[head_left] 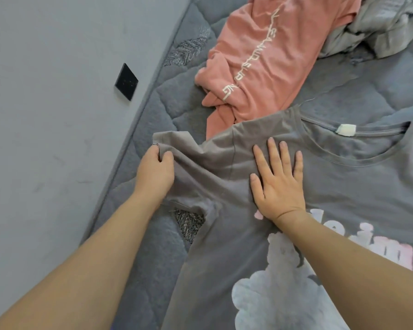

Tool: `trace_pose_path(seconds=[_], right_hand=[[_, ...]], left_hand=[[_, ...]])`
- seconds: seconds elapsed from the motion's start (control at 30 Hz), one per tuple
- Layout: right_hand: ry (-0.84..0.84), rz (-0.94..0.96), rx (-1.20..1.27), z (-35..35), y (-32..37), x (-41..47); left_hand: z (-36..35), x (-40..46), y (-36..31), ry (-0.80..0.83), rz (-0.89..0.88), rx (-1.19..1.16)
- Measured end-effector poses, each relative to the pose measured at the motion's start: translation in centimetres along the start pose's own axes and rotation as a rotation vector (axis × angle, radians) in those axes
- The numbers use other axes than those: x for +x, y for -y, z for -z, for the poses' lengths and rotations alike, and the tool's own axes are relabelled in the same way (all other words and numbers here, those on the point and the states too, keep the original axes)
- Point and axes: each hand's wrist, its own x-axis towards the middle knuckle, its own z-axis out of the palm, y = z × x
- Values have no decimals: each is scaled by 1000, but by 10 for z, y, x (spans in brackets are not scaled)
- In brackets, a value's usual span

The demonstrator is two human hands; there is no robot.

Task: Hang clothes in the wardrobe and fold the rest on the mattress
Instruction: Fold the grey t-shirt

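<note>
Folding step: your left hand [156, 171] pinches the sleeve [177, 148] of the gray T-shirt [343, 186] spread on the mattress [167, 91]; your right hand [278, 178] presses flat, fingers straight. Next, likely fold the sleeve inward.

Both forearms bare, reaching fwd from bottom of view. Left hand [156, 171]: fingers [166, 156] curled, thumb and fingers pinching a fold of cloth, knuckles up, wrist straight. Right hand [278, 181]: palm down, pressed flat, fingers spread and straight, thumb out to the left, wrist bent slightly. Hands near each other, not touching.
</note>
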Motion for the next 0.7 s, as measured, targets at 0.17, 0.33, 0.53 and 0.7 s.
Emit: trace_pose_path(seconds=[0.17, 0.33, 0.53, 0.7], right_hand=[[-14, -8, 38, 4, 0, 0], [-2, -53, 498, 42, -15, -3], [-108, -223, 87, 73, -153, -61], [25, -294, -71, 48, -196, -85]], left_hand=[[7, -25, -3, -203, -95, 285], [-39, -113, -48, -158, -689, 557], [-103, -146, -52, -88, -764, 537], [-153, -100, -59, 40, -545, 668]])
